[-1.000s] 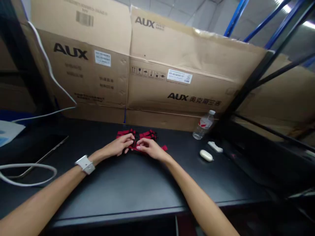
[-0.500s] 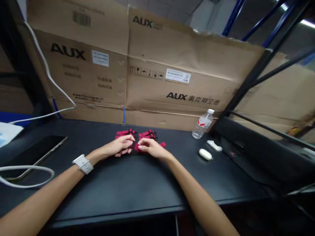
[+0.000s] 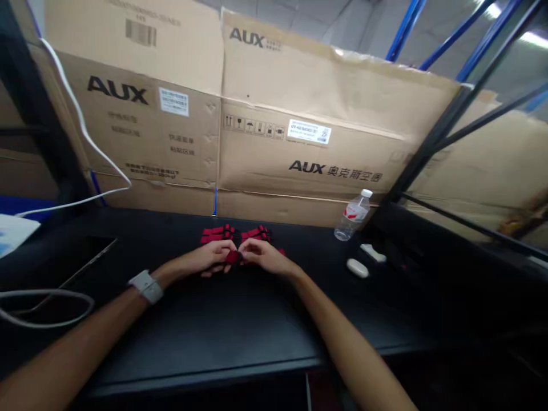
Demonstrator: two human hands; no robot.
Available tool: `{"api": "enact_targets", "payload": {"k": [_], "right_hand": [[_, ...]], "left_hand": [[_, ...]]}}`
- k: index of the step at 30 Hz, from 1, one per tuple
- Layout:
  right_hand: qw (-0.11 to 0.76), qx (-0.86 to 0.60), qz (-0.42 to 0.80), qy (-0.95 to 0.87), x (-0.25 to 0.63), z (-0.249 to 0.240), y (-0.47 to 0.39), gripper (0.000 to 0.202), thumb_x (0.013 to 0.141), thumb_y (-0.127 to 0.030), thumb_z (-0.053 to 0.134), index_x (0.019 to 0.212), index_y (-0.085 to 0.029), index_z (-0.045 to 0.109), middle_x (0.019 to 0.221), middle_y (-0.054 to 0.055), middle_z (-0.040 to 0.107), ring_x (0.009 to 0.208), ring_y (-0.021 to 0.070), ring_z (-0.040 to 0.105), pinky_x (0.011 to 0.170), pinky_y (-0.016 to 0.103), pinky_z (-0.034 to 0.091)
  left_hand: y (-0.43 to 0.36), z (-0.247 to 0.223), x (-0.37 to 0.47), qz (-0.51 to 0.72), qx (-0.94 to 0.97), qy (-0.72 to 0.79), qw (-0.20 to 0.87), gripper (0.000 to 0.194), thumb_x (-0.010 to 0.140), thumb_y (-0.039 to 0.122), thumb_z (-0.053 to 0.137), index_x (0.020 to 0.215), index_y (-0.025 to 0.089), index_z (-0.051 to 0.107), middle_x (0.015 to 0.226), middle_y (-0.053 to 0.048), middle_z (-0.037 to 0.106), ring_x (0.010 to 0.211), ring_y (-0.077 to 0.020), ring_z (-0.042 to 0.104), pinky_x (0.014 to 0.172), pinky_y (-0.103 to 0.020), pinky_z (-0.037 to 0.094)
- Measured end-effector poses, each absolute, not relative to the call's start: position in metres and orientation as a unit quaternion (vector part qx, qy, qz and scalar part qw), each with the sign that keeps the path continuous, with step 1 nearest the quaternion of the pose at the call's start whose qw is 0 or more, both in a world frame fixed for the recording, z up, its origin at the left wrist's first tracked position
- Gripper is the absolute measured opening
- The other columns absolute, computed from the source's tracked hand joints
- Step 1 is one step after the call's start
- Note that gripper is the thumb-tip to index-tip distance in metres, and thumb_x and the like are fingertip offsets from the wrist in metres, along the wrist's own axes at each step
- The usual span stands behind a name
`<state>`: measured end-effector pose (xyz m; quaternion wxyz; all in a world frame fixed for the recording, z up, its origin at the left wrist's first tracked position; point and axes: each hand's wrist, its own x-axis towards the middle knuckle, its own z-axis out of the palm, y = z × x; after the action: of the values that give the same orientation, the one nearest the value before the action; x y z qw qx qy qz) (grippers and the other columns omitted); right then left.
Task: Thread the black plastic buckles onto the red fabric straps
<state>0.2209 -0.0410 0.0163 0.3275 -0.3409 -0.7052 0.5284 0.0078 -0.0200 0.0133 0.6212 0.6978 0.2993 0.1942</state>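
My left hand and my right hand meet at the middle of the black table, each pinching a red strap with a dark buckle piece. The strap looks folded between the fingertips, and much of it is hidden by them. Just behind the hands lie more red straps with black buckles on the left, and a second group of red straps on the right. A red strap end peeks out beside my right hand. My left wrist wears a pale watch band.
A clear bottle with a white cap stands at the right rear. Near it lie a white oval case and a small white object. At left are a phone and a white cable. Cardboard walls the back.
The red strap between my hands has turned or folded, so a rounded red part now faces me. Both hands stay in nearly the same place. The picture has brightened at the back.
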Motion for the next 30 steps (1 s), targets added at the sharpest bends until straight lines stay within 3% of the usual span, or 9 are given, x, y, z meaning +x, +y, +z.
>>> {"api": "enact_targets", "payload": {"k": [5,10,14,17,30], "right_hand": [[0.357,-0.316,0.508,-0.718,0.217,0.017,-0.044,0.029,0.082,-0.044,0.062,0.097,-0.020,0.058,0.092,0.001,0.058,0.085,0.0136,0.056,0.082,0.028,0.045],[0.356,-0.344,0.389,-0.777,0.216,0.016,-0.043,0.027,0.080,-0.044,0.065,0.085,-0.018,0.060,0.091,0.001,0.054,0.081,0.0132,0.051,0.078,0.027,0.042],[0.360,-0.382,0.384,-0.760,0.216,0.014,-0.041,0.032,0.088,-0.047,0.052,0.077,-0.017,0.055,0.078,-0.001,0.050,0.072,0.0119,0.046,0.071,0.026,0.040],[0.344,-0.394,0.372,-0.767,0.217,0.009,-0.038,0.034,0.086,-0.046,0.053,0.071,-0.016,0.052,0.075,-0.002,0.047,0.069,0.0107,0.045,0.066,0.024,0.038],[0.286,-0.417,0.326,-0.799,0.215,0.007,-0.043,0.022,0.084,-0.036,0.059,0.074,-0.016,0.055,0.071,-0.002,0.054,0.063,0.0094,0.049,0.058,0.020,0.037]], "left_hand": [[-0.021,0.013,0.010,0.197,0.708,0.313,0.601,0.034,0.084,0.051,0.053,0.093,0.019,0.046,0.069,0.000,0.061,0.042,-0.0062,0.039,0.029,-0.012,0.026],[-0.018,0.008,0.011,0.194,0.713,0.321,0.592,0.035,0.084,0.052,0.052,0.093,0.018,0.047,0.071,-0.002,0.063,0.042,-0.0061,0.042,0.029,-0.012,0.029],[-0.015,0.003,0.012,0.199,0.714,0.317,0.592,0.037,0.083,0.054,0.054,0.093,0.018,0.046,0.071,-0.002,0.065,0.039,-0.0057,0.041,0.028,-0.013,0.030],[-0.014,0.001,0.012,0.188,0.716,0.319,0.592,0.038,0.082,0.053,0.054,0.094,0.018,0.047,0.071,-0.003,0.066,0.038,-0.0057,0.041,0.028,-0.013,0.030],[-0.021,0.009,0.012,0.183,0.731,0.313,0.578,0.032,0.085,0.048,0.051,0.094,0.018,0.047,0.071,-0.002,0.065,0.043,-0.0071,0.044,0.028,-0.012,0.029]]}}
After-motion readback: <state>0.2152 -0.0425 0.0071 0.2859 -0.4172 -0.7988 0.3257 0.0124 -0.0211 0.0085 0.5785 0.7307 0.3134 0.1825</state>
